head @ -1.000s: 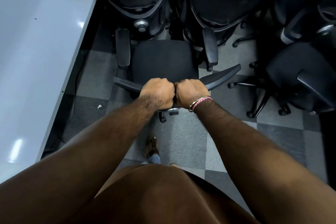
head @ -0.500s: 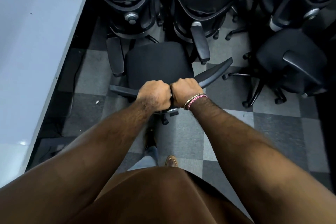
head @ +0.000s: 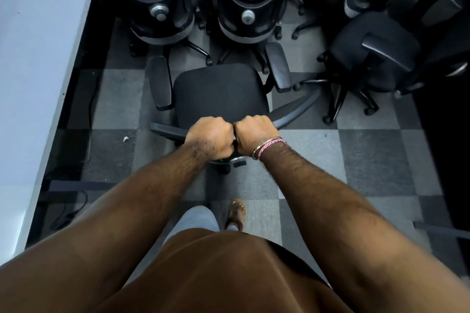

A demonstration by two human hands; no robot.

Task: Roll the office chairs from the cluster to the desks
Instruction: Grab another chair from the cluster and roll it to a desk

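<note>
1 black office chair (head: 220,94) stands on the checkered carpet (head: 368,160) directly in front of the person, its seat facing away and its 2 armrests out to either side. behind it a cluster of at least 3 more black chairs: 2 chairs side by side (head: 198,2) at the top middle with their backs toward the camera, each showing 1 round silver knob, and 1 chair (head: 373,58) to the right, turned at an angle. more chair parts crowd the top right corner, too dark and overlapped to count.

2 hands hold the top edge of the near chair's backrest (head: 292,112). the left hand (head: 209,138) and the right hand (head: 255,136) sit knuckle to knuckle at the middle of the rim, both with fingers curled tight round it. the backrest rim runs out from under the fists to the left and right. the right wrist wears 2 bands (head: 267,146), 1 metal and 1 pink and white.

a pale desk (head: 38,58) runs along the left edge, cut off by the frame. the chair stands just beside it, apart from it. 1 cable (head: 89,114) lies on the floor by the desk edge.

the chair's base and wheels are mostly hidden under the seat and hands. 1 sandalled foot (head: 237,212) shows below; the other is hidden.
</note>
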